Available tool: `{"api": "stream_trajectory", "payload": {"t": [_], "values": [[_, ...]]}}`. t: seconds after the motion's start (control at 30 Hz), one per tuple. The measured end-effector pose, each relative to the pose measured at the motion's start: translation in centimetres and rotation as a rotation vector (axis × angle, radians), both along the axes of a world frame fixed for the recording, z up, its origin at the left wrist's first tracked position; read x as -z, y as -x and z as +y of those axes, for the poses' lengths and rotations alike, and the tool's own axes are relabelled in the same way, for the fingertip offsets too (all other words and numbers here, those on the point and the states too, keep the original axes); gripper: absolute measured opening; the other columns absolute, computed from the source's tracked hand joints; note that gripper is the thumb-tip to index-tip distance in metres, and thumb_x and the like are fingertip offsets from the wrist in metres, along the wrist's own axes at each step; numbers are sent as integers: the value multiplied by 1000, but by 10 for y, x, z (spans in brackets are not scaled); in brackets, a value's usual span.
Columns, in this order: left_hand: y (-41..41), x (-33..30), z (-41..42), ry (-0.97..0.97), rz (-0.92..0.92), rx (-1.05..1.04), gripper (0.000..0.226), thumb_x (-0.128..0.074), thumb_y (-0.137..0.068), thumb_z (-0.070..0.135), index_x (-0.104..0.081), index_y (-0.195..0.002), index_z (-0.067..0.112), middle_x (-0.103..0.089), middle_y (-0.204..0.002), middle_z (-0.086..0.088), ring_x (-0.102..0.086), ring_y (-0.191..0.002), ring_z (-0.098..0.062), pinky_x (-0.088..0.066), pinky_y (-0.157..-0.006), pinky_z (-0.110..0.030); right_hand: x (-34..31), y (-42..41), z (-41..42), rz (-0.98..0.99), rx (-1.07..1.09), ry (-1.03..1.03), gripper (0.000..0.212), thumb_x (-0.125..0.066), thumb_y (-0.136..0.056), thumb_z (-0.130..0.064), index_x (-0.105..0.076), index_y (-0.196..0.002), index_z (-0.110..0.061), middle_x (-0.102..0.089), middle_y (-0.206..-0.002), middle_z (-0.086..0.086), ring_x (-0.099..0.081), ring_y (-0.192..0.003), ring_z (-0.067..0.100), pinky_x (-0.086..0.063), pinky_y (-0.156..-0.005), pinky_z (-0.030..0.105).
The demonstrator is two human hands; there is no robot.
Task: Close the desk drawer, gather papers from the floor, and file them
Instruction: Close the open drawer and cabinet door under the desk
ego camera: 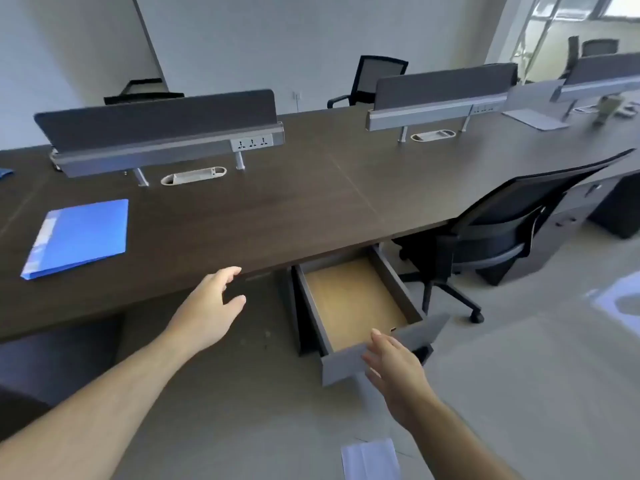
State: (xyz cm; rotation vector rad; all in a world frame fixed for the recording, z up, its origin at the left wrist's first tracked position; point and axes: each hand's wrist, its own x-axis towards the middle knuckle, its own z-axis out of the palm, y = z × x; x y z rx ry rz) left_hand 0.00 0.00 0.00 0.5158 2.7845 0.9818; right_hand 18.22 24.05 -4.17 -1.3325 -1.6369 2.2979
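A grey desk drawer (419, 332) stands pulled out under the dark brown desk (277, 216), its tan wooden bottom bare. My right hand (394, 368) lies flat against the drawer's grey front panel, fingers spread. My left hand (211, 306) hovers open beside the desk's front edge, holding nothing. A white sheet of paper (370, 459) lies on the floor below my right arm. Another pale sheet (616, 299) shows on the floor at the right edge. A blue folder (79, 237) rests shut on the desk at the left.
A black mesh office chair (512, 223) stands just right of the drawer. Grey divider screens with power sockets (159, 133) run along the desk's middle. More chairs stand behind the desk. A dark cabinet (59, 358) sits under the desk at the left.
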Motion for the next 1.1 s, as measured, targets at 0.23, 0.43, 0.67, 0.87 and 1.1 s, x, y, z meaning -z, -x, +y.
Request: {"api": "stream_trajectory", "payload": {"t": [0.23,0.43,0.67,0.87,1.1], "values": [[164,89,47,345,196,181,63,-47,-96,45,-29,-151,19,-34,-157,-6,-29,-143,-25,-25,-114,-42,83,90,2,-184,266,9,63,-52,-94,-58,-43,-147,-24,-46,-145,2,-44,-137,22,-29,-121,51],[235,159,81,481,142,335,67,-28,-98,56,-20,-154,19,-19,-163,-7,-13,-149,-24,-14,-119,-45,96,131,-7,-257,287,-113,67,-38,-99,-60,-27,-158,-30,-31,-162,-7,-30,-149,20,-25,-119,45],[247,197,85,528,265,347,65,-19,-99,50,-28,-151,12,-26,-160,-10,-19,-148,-28,-20,-117,-50,106,132,-19,-207,304,-194,56,-41,-103,-45,-32,-157,-31,-35,-161,-9,-32,-148,15,-22,-119,34],[245,206,84,525,313,322,67,-9,-99,52,-24,-152,14,-23,-161,-9,-16,-149,-25,-17,-119,-48,115,167,-15,-128,297,-198,53,-41,-104,-42,-35,-156,-31,-41,-157,-12,-36,-144,10,-25,-113,27],[250,214,83,524,328,326,68,-4,-97,52,-19,-153,17,-18,-163,-4,-12,-150,-21,-14,-120,-45,133,253,8,-6,635,8,39,-49,-104,-32,-53,-141,-22,-64,-121,-3,-60,-117,12,-42,-100,31]]}}
